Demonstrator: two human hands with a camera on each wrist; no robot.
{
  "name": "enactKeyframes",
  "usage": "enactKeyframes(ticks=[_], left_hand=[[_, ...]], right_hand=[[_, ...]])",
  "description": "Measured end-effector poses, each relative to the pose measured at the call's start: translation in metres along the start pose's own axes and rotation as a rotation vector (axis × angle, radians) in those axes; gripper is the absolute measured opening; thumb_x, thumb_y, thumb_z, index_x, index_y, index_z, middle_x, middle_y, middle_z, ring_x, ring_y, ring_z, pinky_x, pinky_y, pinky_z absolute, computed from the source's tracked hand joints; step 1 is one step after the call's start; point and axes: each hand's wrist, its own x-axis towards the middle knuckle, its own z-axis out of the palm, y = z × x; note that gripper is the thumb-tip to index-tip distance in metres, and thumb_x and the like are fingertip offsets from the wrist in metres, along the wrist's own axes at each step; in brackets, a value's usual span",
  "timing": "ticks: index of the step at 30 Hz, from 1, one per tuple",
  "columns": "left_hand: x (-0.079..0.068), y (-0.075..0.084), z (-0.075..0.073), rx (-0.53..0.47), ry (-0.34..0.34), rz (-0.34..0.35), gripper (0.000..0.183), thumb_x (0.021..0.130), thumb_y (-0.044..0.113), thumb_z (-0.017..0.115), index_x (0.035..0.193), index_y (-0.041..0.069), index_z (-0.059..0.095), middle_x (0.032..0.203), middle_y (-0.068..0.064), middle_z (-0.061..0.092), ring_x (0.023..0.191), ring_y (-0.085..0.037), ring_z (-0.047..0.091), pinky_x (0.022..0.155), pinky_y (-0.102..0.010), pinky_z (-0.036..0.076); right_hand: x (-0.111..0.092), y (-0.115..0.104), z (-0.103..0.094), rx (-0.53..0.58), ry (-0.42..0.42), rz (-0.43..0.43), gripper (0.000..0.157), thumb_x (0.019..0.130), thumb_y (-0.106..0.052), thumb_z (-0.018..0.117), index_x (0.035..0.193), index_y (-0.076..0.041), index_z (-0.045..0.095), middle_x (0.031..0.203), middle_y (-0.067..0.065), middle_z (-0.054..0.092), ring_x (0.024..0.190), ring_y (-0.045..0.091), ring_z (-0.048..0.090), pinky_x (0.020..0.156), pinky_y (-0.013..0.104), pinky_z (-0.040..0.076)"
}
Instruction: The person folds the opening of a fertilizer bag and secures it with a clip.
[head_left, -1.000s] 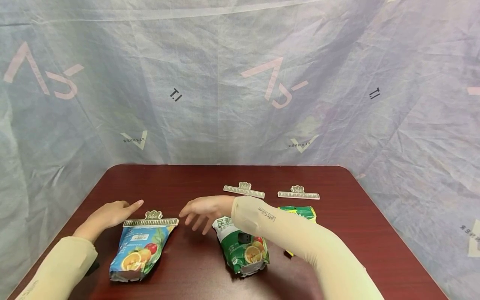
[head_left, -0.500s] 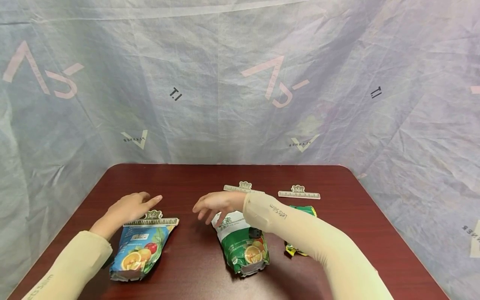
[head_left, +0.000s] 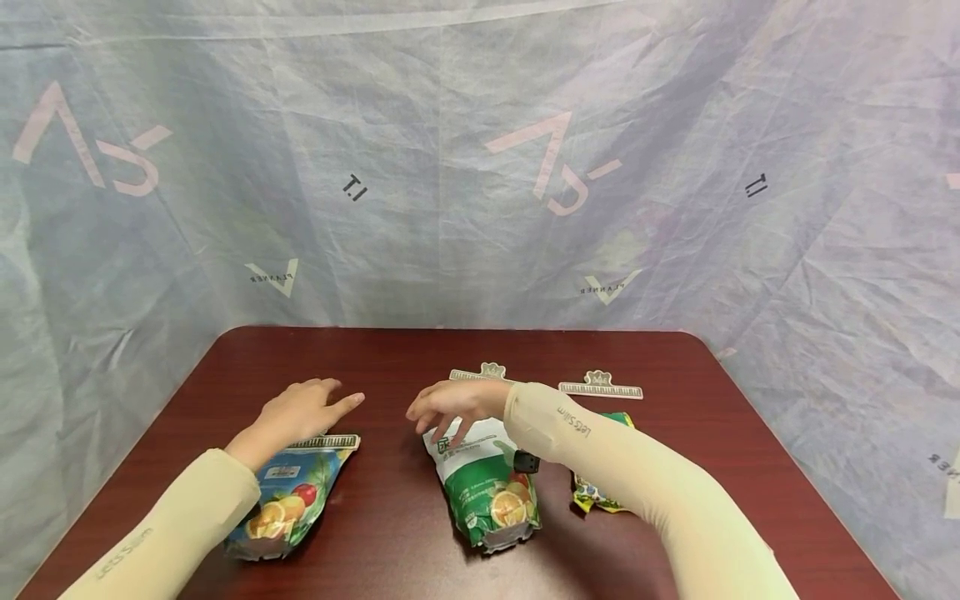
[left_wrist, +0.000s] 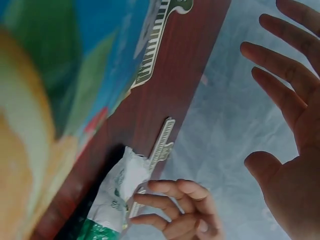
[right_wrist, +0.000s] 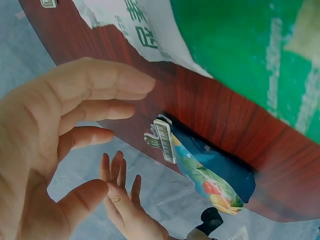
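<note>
Green-and-white plastic pouch (head_left: pixel 474 493), seemingly untouched; right hand (head_left: pixel 459 402) loose, left hand (head_left: pixel 298 415) spread, both empty; cream sleeve (head_left: pixel 626 471) could drag it.

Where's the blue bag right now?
In the head view, the blue bag is on the left of the table, left of the green-and-white bag, partly hidden by the left sleeve, a clip on its far end.

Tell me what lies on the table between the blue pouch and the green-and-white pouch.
Nothing lies between the blue pouch and the green-and-white pouch: that stretch of tabletop is bare, as the head view shows.
</note>
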Motion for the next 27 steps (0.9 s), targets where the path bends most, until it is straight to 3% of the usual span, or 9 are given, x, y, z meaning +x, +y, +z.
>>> enactKeyframes(ticks=[16, 27], left_hand=[[0.008, 0.036, 0.015, 0.017, 0.043, 0.101, 0.072, 0.089, 0.059, 0.042, 0.129, -0.001, 0.048, 0.128, -0.024, 0.047, 0.114, -0.043, 0.045, 0.082, -0.057, 0.042], [0.022, 0.052, 0.033, -0.016, -0.005, 0.135, 0.067, 0.089, 0.055, 0.047, 0.128, 0.001, 0.049, 0.125, -0.018, 0.051, 0.112, -0.035, 0.050, 0.083, -0.051, 0.043]], right_hand=[[-0.012, 0.014, -0.023, -0.084, 0.081, 0.020, 0.037, 0.092, -0.026, 0.051, 0.124, -0.008, 0.050, 0.120, 0.017, 0.053, 0.106, 0.039, 0.053, 0.079, 0.053, 0.046], [-0.017, 0.032, -0.045, -0.094, 0.159, 0.063, 0.037, 0.091, -0.027, 0.053, 0.124, -0.009, 0.052, 0.118, 0.014, 0.055, 0.103, 0.036, 0.055, 0.076, 0.050, 0.048]])
